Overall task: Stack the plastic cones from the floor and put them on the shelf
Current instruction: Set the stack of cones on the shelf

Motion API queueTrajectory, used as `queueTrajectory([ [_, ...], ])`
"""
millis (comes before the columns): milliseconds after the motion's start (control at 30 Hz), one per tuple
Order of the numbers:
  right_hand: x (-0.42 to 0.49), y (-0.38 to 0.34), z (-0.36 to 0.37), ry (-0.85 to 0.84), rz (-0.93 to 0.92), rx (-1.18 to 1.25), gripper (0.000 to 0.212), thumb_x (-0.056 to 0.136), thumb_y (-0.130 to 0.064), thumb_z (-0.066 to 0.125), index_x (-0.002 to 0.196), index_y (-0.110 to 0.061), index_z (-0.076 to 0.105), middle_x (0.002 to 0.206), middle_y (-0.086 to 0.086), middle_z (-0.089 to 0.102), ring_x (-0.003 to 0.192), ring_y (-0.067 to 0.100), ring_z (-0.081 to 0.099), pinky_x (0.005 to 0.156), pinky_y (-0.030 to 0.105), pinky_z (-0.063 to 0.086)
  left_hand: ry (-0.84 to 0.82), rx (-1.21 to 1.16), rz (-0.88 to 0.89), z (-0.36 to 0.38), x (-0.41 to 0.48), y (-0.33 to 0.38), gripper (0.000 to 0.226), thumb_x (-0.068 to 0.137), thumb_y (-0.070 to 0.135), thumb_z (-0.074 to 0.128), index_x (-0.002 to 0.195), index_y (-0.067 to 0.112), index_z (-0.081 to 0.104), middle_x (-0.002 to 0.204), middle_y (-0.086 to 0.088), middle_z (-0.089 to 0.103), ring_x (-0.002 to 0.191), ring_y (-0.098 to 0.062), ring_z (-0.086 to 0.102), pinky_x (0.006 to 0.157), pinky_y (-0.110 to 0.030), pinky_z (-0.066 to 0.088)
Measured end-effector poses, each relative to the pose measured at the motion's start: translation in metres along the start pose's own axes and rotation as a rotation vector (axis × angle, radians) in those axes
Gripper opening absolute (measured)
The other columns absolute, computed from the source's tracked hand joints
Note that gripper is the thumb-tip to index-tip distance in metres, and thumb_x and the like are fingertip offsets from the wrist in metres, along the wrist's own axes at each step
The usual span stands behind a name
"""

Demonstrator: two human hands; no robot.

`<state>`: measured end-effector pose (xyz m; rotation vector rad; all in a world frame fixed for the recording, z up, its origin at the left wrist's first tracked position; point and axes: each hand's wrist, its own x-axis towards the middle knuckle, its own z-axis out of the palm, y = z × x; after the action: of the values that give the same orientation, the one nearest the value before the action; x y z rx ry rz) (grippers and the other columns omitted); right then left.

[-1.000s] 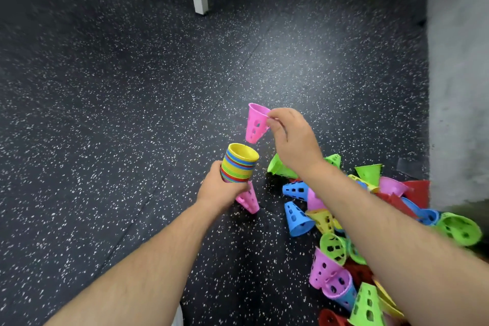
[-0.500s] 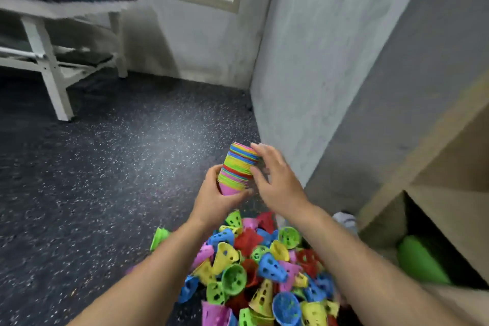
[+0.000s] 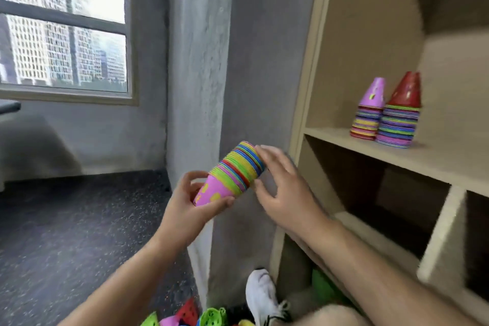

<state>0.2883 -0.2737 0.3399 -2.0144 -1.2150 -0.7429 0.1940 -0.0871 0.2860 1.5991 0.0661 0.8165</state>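
pink-tipped stack of cones (image 3: 232, 172) hangs tilted in mid-air, just left of the shelf (image 3: 330, 136), between your hands. your left hand (image 3: 189, 210) grasps its narrow end. your right hand (image 3: 287, 194) touches the wide rim, its grip too blurred to tell. two other stacks (image 3: 397, 122) stand on the shelf.

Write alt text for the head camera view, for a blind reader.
A person holds a tilted stack of colourful plastic cones before a wooden shelf, left hand gripping its pink narrow end, right hand touching its wide end. Two more stacks stand on the shelf.
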Motion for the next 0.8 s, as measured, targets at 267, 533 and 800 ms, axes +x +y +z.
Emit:
queueTrajectory([
  [267, 0.026, 0.030, -0.116, 0.155, 0.089, -0.246, 0.072, 0.081, -0.004, 0.066, 0.146, -0.020, 0.042, 0.152, -0.003, 0.030, 0.137, 0.012, 0.037, 0.111, 0.021, 0.032, -0.259, -0.026, 0.114, 0.076, 0.071, 0.103, 0.074, 0.049, 0.043, 0.092, 0.119, 0.028, 0.072, 0.110, 0.000, 0.076, 0.098, -0.021, 0.074, 0.090, -0.039, 0.060],
  [533, 0.029, 0.075, -0.198, 0.290, 0.383, -0.258, 0.081, 0.080, -0.031, 0.076, 0.147, -0.044, 0.031, 0.126, 0.000, 0.057, 0.111, 0.016, 0.059, 0.093, 0.033, 0.050, -0.305, -0.139, 0.251, 0.214, 0.123, 0.173, 0.056, 0.077, 0.033, 0.089, 0.114, 0.018, 0.050, 0.093, 0.001, 0.077, 0.082, -0.012, 0.071, 0.075, -0.031, 0.059],
  [800, 0.013, 0.138, -0.215, 0.210, 0.786, -0.444, 0.103, 0.079, -0.045, 0.071, 0.148, -0.049, -0.006, 0.110, 0.003, 0.069, 0.100, 0.032, 0.064, 0.083, 0.042, 0.055, -0.528, 0.001, 0.238, 0.339, 0.136, 0.145, 0.039, 0.090, 0.024, 0.079, 0.118, 0.019, 0.054, 0.114, -0.004, 0.068, 0.099, -0.016, 0.067, 0.081, -0.028, 0.056],
])
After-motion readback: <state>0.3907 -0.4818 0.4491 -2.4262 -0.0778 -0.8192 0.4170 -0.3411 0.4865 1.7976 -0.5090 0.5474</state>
